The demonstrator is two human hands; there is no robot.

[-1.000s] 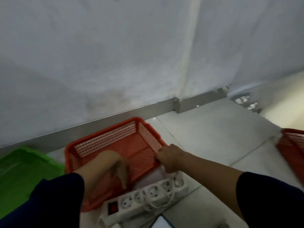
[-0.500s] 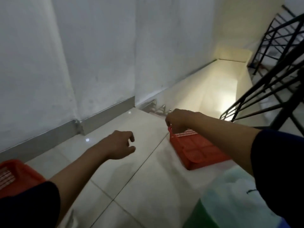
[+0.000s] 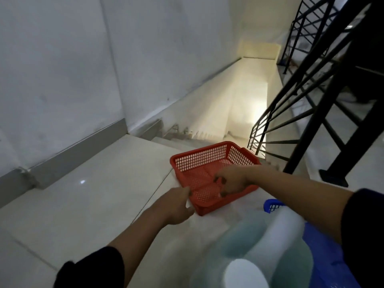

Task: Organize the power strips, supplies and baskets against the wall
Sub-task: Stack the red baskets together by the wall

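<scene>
An empty red mesh basket sits on the pale tiled landing, close to the top of the stairs. My left hand grips its near left corner, thumb on the rim. My right hand reaches inside the basket, fingers curled against its near wall. At the bottom right a translucent jug of bluish liquid with a white cap stands in a blue basket. No power strip is in view.
The white wall with its grey skirting runs along the left. Stairs drop away just beyond the red basket. A black metal railing stands on the right. Bare floor tiles lie between the basket and the wall.
My left hand went from hanging open above the floor to the basket's near corner. My right hand shifted from the basket's far corner to inside it. The view swung further right.
</scene>
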